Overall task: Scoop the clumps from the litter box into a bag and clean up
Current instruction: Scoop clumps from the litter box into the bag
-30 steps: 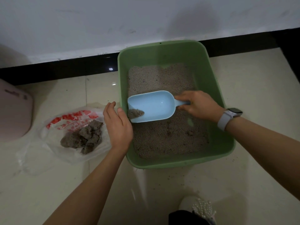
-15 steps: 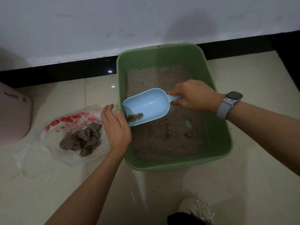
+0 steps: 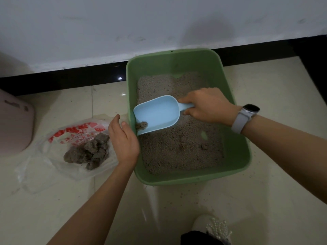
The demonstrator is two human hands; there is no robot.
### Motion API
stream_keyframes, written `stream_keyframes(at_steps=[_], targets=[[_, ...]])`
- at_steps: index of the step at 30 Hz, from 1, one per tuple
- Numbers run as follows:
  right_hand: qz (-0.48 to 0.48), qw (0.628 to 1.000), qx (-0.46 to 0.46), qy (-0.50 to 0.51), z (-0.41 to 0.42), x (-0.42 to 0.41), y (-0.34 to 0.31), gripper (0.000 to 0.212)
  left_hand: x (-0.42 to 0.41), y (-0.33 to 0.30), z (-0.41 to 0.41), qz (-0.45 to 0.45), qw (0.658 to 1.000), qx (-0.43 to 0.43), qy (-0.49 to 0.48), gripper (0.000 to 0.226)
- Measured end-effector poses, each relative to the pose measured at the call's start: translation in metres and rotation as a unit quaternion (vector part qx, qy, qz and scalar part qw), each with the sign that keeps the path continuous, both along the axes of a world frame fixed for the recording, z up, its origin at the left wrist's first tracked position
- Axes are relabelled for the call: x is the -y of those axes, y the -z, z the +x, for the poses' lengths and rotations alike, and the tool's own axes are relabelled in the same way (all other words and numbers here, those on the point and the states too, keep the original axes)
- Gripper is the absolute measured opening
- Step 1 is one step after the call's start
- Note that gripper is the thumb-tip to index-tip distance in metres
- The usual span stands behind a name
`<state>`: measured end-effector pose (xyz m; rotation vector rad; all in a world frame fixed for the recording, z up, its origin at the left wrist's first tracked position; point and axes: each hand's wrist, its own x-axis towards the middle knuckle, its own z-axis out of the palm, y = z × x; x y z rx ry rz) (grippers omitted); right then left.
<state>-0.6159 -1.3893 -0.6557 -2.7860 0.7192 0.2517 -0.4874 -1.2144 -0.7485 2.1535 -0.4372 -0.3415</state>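
A green litter box (image 3: 243, 147) holding grey litter (image 3: 177, 152) stands on the floor against the wall. My right hand (image 3: 207, 105) grips the handle of a light blue scoop (image 3: 157, 114), held over the box's left side with a small grey clump (image 3: 141, 125) at its lip by the left wall. My left hand (image 3: 123, 138) rests with straight fingers against the outside of the box's left rim. A clear plastic bag with red print (image 3: 74, 133) lies flat on the floor left of the box, with several grey clumps (image 3: 88, 152) piled on it.
A pink container (image 3: 14, 126) stands at the far left. A black skirting strip (image 3: 70, 78) and white wall run behind the box. A white beaded shoe (image 3: 212, 228) shows at the bottom. Litter grains are scattered on the tiles around the box.
The scoop has moved left and up, its lip now at the box's left wall with the clump. My left hand has stayed at the rim.
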Motion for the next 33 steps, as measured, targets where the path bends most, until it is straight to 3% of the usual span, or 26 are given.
stream_keyframes(at_steps=[5, 9, 16, 23, 33], targets=[[0.076, 0.994, 0.050, 0.059, -0.016, 0.002, 0.037, 0.028, -0.001, 0.001, 0.002, 0.014, 1.000, -0.010, 0.021, 0.037], [0.094, 0.988, 0.074, 0.099, -0.022, 0.002, 0.058, 0.027, 0.000, 0.004, 0.003, 0.022, 0.999, 0.008, 0.031, 0.051], [0.159, 0.968, 0.111, 0.161, -0.017, 0.004, 0.071, 0.028, 0.000, 0.004, 0.002, 0.032, 0.999, 0.020, 0.033, 0.048], [0.121, 0.959, 0.190, 0.174, -0.018, 0.024, 0.063, 0.028, 0.002, 0.002, 0.003, 0.035, 0.998, 0.028, 0.051, 0.046], [-0.031, 0.998, 0.000, 0.061, -0.035, 0.053, 0.047, 0.031, 0.002, 0.000, 0.002, 0.042, 0.997, 0.036, 0.050, 0.048]])
